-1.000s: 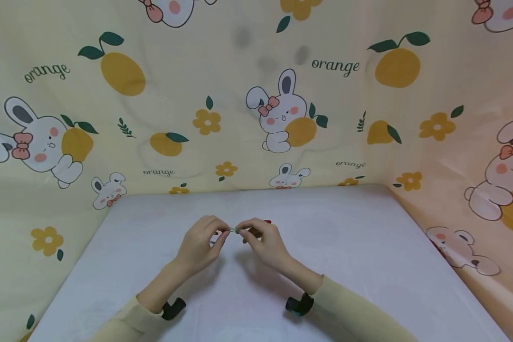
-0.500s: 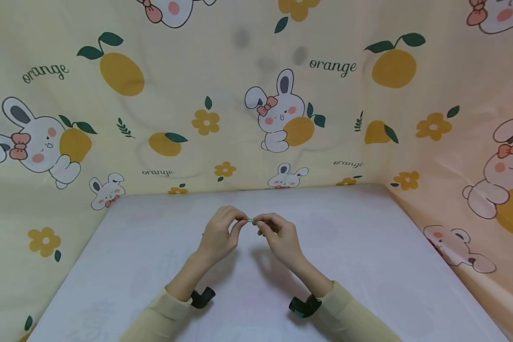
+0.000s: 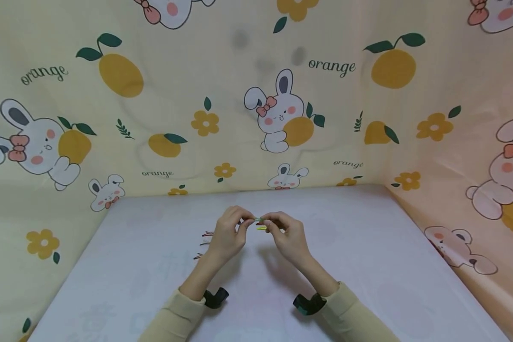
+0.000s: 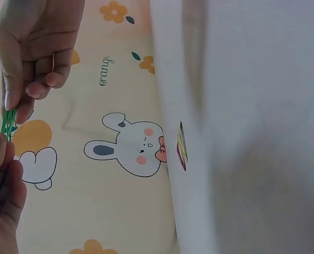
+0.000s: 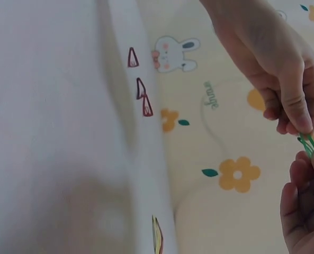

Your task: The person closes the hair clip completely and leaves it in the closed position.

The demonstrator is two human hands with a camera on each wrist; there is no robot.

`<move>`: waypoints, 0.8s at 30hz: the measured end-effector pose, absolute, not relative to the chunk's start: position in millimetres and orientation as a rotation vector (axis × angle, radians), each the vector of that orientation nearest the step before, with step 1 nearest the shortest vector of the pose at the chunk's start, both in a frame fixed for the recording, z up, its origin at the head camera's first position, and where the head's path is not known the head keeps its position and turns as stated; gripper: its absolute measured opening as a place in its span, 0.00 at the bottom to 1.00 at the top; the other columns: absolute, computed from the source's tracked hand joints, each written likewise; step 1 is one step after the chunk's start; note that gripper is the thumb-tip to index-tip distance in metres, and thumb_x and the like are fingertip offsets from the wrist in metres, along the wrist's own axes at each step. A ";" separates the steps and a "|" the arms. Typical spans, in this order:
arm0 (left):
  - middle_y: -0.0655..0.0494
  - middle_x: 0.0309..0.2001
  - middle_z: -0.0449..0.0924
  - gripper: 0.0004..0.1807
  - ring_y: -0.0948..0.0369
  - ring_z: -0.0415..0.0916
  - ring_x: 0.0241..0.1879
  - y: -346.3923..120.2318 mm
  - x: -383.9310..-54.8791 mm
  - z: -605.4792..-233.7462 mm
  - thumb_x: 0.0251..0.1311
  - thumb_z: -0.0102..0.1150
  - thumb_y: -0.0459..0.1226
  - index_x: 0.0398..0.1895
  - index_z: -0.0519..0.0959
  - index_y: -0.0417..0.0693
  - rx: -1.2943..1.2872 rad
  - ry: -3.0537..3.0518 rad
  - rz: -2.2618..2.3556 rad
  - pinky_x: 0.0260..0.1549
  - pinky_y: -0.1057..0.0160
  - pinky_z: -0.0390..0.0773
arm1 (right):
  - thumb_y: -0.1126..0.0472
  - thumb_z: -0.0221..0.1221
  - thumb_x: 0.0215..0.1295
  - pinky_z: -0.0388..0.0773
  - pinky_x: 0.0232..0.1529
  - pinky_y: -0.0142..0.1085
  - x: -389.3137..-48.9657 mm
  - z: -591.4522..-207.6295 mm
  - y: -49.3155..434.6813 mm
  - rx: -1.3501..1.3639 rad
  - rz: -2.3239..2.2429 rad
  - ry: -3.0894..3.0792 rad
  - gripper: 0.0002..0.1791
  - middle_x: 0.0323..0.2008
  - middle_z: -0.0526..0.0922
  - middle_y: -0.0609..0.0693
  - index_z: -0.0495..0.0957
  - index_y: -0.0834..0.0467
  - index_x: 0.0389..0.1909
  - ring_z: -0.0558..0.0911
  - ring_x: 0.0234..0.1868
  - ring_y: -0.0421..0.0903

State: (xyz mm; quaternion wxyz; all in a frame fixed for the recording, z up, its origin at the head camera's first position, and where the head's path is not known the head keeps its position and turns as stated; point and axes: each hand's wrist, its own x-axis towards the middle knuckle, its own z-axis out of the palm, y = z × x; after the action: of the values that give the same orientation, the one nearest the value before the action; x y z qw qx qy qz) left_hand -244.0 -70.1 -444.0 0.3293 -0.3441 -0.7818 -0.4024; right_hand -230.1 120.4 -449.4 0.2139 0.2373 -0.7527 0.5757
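Pinched at opposite ends by left hand (image 3: pixel 230 233) and right hand (image 3: pixel 289 236), the green clip (image 3: pixel 258 219) lies crosswise, long axis running from hand to hand, neither nearer; a yellow clip (image 3: pixel 261 228) lies lower, on the white table (image 3: pixel 359 247).

We have a cream fabric backdrop (image 3: pixel 175 95) behind and along both sides of a white tabletop (image 3: pixel 367 247). On the print we log a centre bunny (image 3: pixel 282 114) hugging an orange (image 3: pixel 298 132), a left bunny (image 3: pixel 40 142) with its own, and a right bunny (image 3: pixel 491 199) cut off by the frame edge. We also tag yellow flowers (image 3: pixel 198 124), leafy sprigs (image 3: pixel 123 128), dark "orange" lettering (image 3: pixel 332 65) and grey blotches (image 3: pixel 298 56) above the centre bunny.
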 end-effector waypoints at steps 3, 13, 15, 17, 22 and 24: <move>0.55 0.34 0.82 0.11 0.56 0.78 0.37 -69.8 -243.7 -445.5 0.58 0.69 0.21 0.35 0.80 0.44 -0.902 -2.024 -1.052 0.35 0.60 0.78 | 0.74 0.65 0.67 0.82 0.34 0.33 -230.8 -450.2 120.4 0.648 1.566 -2.109 0.06 0.36 0.89 0.60 0.86 0.64 0.42 0.85 0.29 0.53; 0.55 0.32 0.82 0.11 0.58 0.78 0.35 -72.1 -242.9 -447.1 0.56 0.69 0.20 0.34 0.81 0.43 -0.917 -2.002 -1.055 0.34 0.63 0.79 | 0.78 0.63 0.66 0.81 0.34 0.32 -215.8 -429.3 116.9 0.675 1.554 -2.148 0.05 0.34 0.88 0.64 0.85 0.70 0.40 0.84 0.28 0.61; 0.54 0.32 0.82 0.10 0.58 0.77 0.35 -72.5 -243.4 -447.2 0.57 0.69 0.20 0.34 0.81 0.42 -0.925 -1.994 -1.066 0.34 0.63 0.79 | 0.77 0.64 0.66 0.81 0.34 0.33 -212.1 -423.8 116.6 0.687 1.551 -2.141 0.05 0.33 0.88 0.63 0.85 0.70 0.40 0.84 0.28 0.61; 0.54 0.32 0.82 0.10 0.58 0.77 0.35 -73.0 -244.0 -447.3 0.58 0.69 0.21 0.34 0.82 0.42 -0.930 -1.993 -1.076 0.33 0.63 0.79 | 0.77 0.64 0.66 0.82 0.33 0.34 -210.8 -421.5 116.6 0.697 1.550 -2.135 0.05 0.33 0.87 0.63 0.85 0.70 0.40 0.84 0.28 0.60; 0.54 0.32 0.83 0.09 0.58 0.77 0.35 -74.1 -244.9 -447.7 0.58 0.69 0.22 0.33 0.82 0.42 -0.927 -2.005 -1.101 0.34 0.62 0.79 | 0.78 0.64 0.65 0.82 0.33 0.36 -211.6 -421.9 116.9 0.715 1.544 -2.128 0.05 0.33 0.87 0.63 0.85 0.70 0.40 0.84 0.28 0.60; 0.55 0.32 0.83 0.09 0.58 0.78 0.35 -74.5 -244.8 -447.6 0.58 0.70 0.22 0.33 0.83 0.42 -0.927 -2.009 -1.107 0.34 0.62 0.79 | 0.78 0.64 0.65 0.82 0.33 0.37 -214.4 -425.5 117.0 0.715 1.543 -2.134 0.05 0.33 0.87 0.63 0.85 0.70 0.39 0.84 0.28 0.60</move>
State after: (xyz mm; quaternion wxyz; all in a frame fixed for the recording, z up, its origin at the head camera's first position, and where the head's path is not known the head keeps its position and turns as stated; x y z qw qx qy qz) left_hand -244.8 -74.5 -447.6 0.3275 -0.3539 -0.7673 -0.4227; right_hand -214.4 117.0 -425.5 0.2050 0.2565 -0.7655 0.5534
